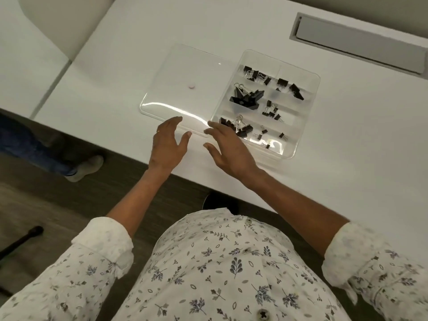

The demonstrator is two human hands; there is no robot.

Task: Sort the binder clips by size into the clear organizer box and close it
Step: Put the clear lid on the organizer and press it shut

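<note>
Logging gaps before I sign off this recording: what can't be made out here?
Head view: right hand covers a near corner of the organizer box.
Head view: smallest binder clips too small to count.
Head view: glare hides whether the left hand touches the lid.

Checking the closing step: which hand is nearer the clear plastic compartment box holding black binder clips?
Right. The right hand overlaps the clear compartment box's near-left corner; the left hand is farther left, by the flat clear lid's near edge.

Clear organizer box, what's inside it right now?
Black binder clips, large to tiny, sit grouped in the organizer box's compartments. The right hand hides the near-left corner.
</note>
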